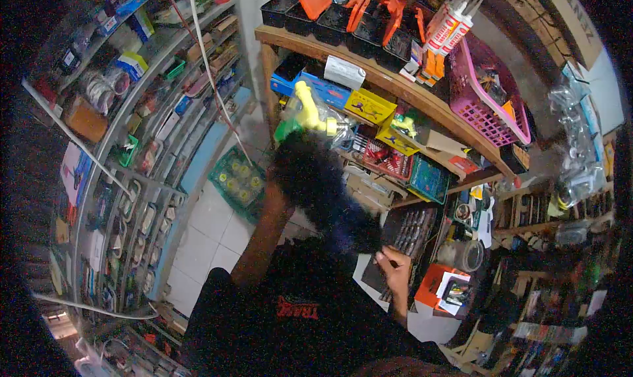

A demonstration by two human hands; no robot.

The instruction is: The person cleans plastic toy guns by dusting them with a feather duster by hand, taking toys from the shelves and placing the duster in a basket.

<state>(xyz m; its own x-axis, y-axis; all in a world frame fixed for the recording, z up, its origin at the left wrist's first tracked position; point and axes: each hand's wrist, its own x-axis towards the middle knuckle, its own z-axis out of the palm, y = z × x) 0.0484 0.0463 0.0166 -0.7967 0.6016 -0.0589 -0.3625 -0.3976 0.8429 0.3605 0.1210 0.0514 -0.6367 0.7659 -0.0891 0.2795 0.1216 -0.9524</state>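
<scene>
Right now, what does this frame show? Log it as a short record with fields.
Left hand: against a dark fuzzy thing, fingers unclear
Right hand: bent fingers near its lower end
Dark thing's identity: too dim to tell
Wooden shelf top: black bins, pink basket
Underneath: yellow box, red basket
Floor: green crate

Left arm (264,237) extended forward, right hand (393,266) loosely curled.

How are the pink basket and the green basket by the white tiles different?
The pink basket is up on the wooden shelf; the green basket is down on the tiles. One is pink, the other dark green. Both have things inside.
</scene>
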